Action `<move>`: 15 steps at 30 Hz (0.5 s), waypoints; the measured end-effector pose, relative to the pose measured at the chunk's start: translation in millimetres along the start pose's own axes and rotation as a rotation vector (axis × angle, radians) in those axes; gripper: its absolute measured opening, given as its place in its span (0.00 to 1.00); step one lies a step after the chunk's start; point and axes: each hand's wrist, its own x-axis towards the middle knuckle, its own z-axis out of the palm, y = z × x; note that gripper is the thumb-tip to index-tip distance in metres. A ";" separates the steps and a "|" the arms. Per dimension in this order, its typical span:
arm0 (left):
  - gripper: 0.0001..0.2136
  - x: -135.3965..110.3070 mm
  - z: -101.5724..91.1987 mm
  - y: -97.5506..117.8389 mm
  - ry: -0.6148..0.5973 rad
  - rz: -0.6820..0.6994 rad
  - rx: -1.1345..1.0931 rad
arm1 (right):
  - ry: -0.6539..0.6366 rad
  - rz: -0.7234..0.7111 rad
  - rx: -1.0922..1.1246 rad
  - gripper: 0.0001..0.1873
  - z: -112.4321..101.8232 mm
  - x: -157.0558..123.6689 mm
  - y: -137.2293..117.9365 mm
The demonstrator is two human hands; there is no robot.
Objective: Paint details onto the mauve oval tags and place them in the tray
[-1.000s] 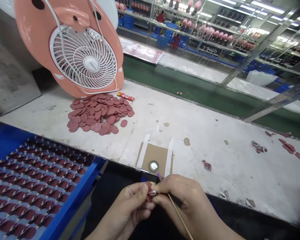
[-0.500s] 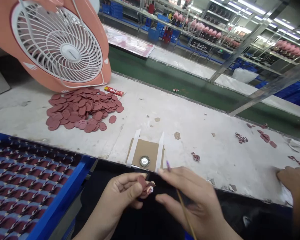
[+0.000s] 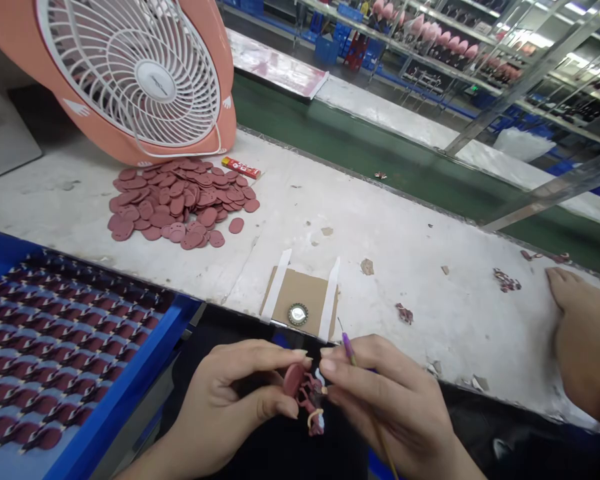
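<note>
My left hand (image 3: 245, 393) pinches a small maroon figurine (image 3: 311, 400) by its flat oval base (image 3: 293, 379). Pale and yellowish bits show on the figurine. In my right hand (image 3: 390, 393) is a fine paintbrush (image 3: 349, 348) with a purple part near its thin tip, which points up and away from the figurine. The thumb and fingertips of that hand are at the figurine's right side; whether they press on it I cannot tell. Just beyond my hands, a bottle cap (image 3: 298, 313) with something shiny inside sits on a cardboard piece (image 3: 303, 287) taped to the table edge.
A pile of maroon oval discs (image 3: 180, 200) lies before an orange fan (image 3: 225, 73). At the left, a blue crate (image 3: 105, 407) holds rows of maroon pieces. A red and yellow packet (image 3: 241, 168) lies behind the pile. Another person's hand (image 3: 575, 300) rests at the right.
My right hand has come in to the figurine, and the brush tip now points up. The figurine is turned to show more of itself. The other person's hand has moved farther onto the table.
</note>
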 end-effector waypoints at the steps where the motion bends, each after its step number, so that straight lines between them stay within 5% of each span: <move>1: 0.17 0.5 -0.4 0.3 0.000 0.001 -0.007 | -0.012 -0.010 -0.002 0.19 1.1 0.7 0.2; 5: 0.13 -2.1 0.9 -6.5 0.010 -0.088 -0.128 | -0.017 -0.023 -0.017 0.16 7.5 3.9 1.9; 10: 0.15 -11.9 14.2 -23.0 0.305 -0.149 -0.296 | 0.166 -0.057 -0.283 0.15 23.3 9.2 6.6; 15: 0.13 -13.4 23.8 -23.3 0.445 -0.120 -0.331 | 0.152 -0.246 -0.468 0.17 38.9 18.2 14.1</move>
